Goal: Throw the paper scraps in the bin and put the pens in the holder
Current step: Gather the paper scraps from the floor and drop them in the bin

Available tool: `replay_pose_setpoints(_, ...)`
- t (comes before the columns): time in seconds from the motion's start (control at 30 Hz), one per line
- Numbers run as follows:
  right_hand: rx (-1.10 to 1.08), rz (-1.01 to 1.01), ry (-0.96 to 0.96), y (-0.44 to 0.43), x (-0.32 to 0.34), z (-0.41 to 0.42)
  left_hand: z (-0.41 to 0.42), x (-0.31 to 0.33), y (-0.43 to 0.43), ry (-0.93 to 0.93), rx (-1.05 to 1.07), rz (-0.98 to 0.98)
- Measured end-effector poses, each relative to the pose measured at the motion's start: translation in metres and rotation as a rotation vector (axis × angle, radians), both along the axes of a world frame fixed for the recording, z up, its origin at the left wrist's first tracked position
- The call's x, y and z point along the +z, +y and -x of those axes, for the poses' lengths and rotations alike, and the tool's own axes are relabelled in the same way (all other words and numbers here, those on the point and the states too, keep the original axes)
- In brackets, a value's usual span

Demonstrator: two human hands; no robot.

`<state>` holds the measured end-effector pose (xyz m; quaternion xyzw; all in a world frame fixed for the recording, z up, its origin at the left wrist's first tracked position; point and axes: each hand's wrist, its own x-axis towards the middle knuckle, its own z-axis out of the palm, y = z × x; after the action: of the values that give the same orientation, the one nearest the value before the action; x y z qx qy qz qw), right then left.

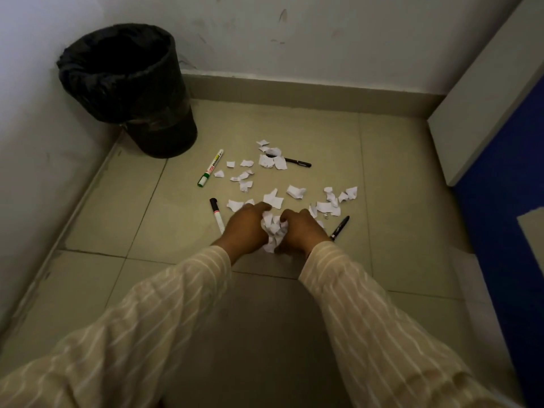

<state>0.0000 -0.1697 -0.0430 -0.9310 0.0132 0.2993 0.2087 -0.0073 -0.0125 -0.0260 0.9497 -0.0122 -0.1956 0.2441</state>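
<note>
Torn white paper scraps point(294, 191) lie scattered on the tiled floor. My left hand point(245, 229) and my right hand point(300, 229) press together around a bunch of crumpled scraps point(273, 229). A green-capped white marker point(210, 168) lies near the black bin point(126, 83). Left of my left hand is a black-capped white marker point(216, 213). One black pen point(297, 162) lies partly under scraps at the far side. Another black pen point(340, 227) lies just right of my right hand. No pen holder is in view.
The bin, lined with a black bag, stands in the back left corner against the walls. A white and blue cabinet point(494, 119) rises along the right. A skirting ledge point(309, 92) runs along the back wall.
</note>
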Motion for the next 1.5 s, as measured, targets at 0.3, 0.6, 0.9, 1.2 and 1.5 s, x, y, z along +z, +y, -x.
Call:
replay_pose_setpoints(0.3,0.134,0.076,-0.02,0.017,-0.018,0.012,0.031,-0.028,0.005,0.175,-0.137,-0.382)
replay_pose_setpoints(0.6,-0.136,-0.236,-0.217,0.01,-0.025,0.019,0.022,-0.034,-0.019,0.125,0.373,0.273)
replay_pose_setpoints(0.9,-0.517,-0.779,-0.26,0.012,0.03,-0.036,-0.037,0.032,-0.006,0.081,0.67,0.808)
replay_pose_setpoints(1.2,-0.253,-0.978,-0.439,0.113,0.155,-0.136,-0.101,0.162,0.085,-0.394,0.644,0.833)
replay_pose_setpoints(1.5,0.042,-0.596,-0.541,0.253,0.22,-0.269,-0.209,0.229,0.21,-0.397,0.69,0.612)
